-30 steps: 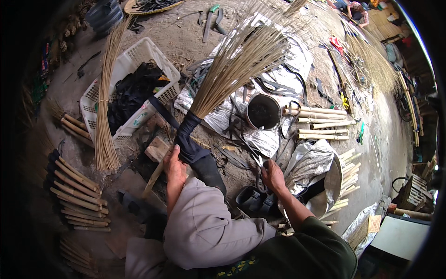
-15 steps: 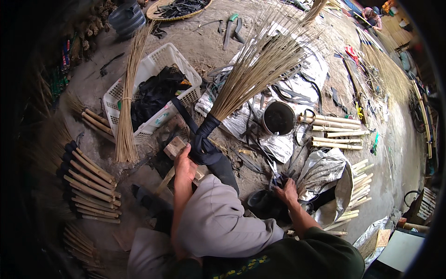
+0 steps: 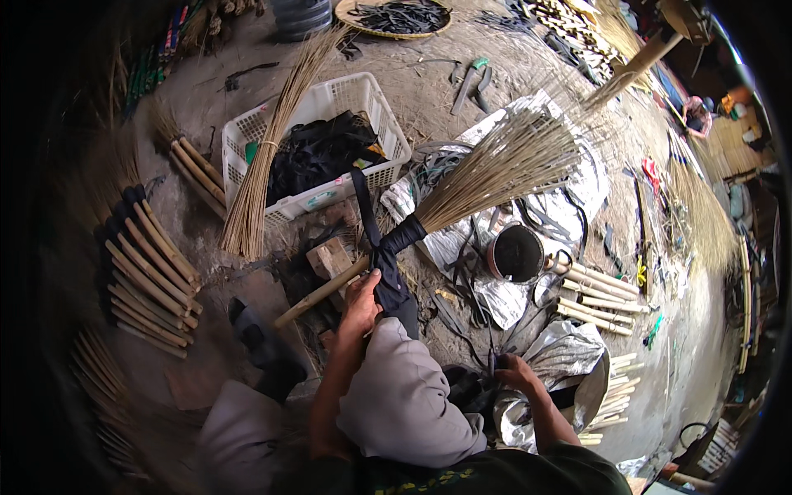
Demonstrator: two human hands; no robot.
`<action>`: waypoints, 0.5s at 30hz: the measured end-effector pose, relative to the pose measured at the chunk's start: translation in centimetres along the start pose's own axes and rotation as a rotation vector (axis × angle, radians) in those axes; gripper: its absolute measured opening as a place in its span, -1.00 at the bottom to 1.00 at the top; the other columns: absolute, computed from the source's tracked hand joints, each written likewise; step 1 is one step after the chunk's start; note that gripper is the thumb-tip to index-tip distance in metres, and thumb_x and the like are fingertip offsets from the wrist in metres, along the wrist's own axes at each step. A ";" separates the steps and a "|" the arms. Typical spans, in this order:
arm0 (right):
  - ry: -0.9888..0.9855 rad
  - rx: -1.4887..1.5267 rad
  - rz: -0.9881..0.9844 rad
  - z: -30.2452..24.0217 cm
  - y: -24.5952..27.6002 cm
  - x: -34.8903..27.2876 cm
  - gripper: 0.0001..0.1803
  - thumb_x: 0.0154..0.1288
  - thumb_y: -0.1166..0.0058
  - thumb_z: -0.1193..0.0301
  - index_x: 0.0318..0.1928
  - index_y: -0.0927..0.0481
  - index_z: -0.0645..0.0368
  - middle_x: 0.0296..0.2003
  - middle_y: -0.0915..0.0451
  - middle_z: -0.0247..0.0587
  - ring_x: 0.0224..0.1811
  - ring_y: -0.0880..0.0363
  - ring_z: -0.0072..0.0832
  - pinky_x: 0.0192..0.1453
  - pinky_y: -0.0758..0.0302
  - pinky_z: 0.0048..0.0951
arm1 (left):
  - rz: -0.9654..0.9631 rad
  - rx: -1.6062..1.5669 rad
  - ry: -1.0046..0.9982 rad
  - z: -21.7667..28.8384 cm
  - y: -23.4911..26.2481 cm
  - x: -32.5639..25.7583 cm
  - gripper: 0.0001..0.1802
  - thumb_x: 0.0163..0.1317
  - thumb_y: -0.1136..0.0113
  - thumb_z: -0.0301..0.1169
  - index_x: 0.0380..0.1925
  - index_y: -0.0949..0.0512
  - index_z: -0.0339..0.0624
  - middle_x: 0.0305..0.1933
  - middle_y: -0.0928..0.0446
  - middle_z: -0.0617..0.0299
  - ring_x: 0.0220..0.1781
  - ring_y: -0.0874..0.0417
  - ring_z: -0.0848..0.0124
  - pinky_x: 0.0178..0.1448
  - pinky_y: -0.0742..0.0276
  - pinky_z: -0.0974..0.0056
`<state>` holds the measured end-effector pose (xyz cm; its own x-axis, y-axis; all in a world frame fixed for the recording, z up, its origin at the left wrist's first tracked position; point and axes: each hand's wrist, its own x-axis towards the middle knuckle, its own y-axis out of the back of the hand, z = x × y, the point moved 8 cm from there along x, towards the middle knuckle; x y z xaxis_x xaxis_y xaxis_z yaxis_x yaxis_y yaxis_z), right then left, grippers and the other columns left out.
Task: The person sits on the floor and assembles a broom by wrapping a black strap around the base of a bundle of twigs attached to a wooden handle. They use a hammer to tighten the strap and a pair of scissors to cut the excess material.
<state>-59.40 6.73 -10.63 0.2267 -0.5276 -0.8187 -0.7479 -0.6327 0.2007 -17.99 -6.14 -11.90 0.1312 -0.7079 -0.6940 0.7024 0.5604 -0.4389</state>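
A broom (image 3: 487,177) of thin straw-coloured sticks slants across the middle, its neck wound with black strip and its wooden handle pointing lower left. My left hand (image 3: 361,305) is closed at the wrapped neck beside my raised knee, thumb on the black material. A loose black strip (image 3: 363,202) runs up from the wrapping to the basket. At the right, low by a crumpled sack, my right hand (image 3: 518,373) is closed around a pair of scissors (image 3: 492,360), seen only in part. Dark material lies below that hand.
A white plastic basket (image 3: 233,153) holds black strips, with a tied stick bundle (image 3: 272,157) leaning over it. Finished brooms (image 3: 157,276) lie left. A dark bucket (image 3: 516,254) and bamboo handles (image 3: 598,293) stand right. A knife (image 3: 467,87) lies beyond; a person (image 3: 700,115) sits far right.
The view has shifted. The broom has tilted further right, and its handle now shows at lower left. The scissors' blades, spread and plainly visible before, are now narrower and partly hidden.
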 end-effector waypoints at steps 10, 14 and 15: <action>0.099 0.291 -0.043 -11.5 -3.4 0.5 -0.60 0.40 -0.36 0.06 -0.29 -0.55 0.11 -0.48 -0.48 -0.50 -0.42 -0.49 -0.63 -0.37 -0.39 -0.49 | 0.057 0.282 -0.153 1.1 3.1 0.0 -0.61 0.38 -0.36 -0.25 0.10 -0.60 -0.20 0.05 -0.64 0.17 -0.02 -0.73 0.31 0.02 -0.74 0.12; 0.272 0.282 -0.062 -15.5 -5.9 0.8 -0.59 0.41 -0.35 0.06 -0.25 -0.57 0.15 -0.45 -0.52 -0.43 -0.37 -0.49 -0.63 -0.28 -0.42 -0.45 | -0.062 0.085 -0.148 0.8 1.5 -0.3 -0.77 0.39 -0.35 -0.28 -0.09 -0.59 -0.13 -0.08 -0.63 0.25 -0.09 -0.70 0.40 -0.06 -0.69 0.21; 0.231 0.313 -0.097 -15.6 -6.6 0.9 -0.57 0.38 -0.36 0.04 -0.23 -0.57 0.15 -0.43 -0.53 -0.42 -0.34 -0.49 -0.62 -0.25 -0.42 -0.45 | -0.063 0.050 -0.125 0.7 1.2 -0.6 -0.79 0.39 -0.35 -0.26 -0.15 -0.58 -0.10 -0.14 -0.63 0.31 -0.12 -0.68 0.47 -0.12 -0.65 0.26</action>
<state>-44.54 1.58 -4.25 0.4132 -0.6098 -0.6763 -0.8621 -0.5013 -0.0747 -16.74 -5.35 -11.66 0.1694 -0.7911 -0.5878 0.7457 0.4928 -0.4484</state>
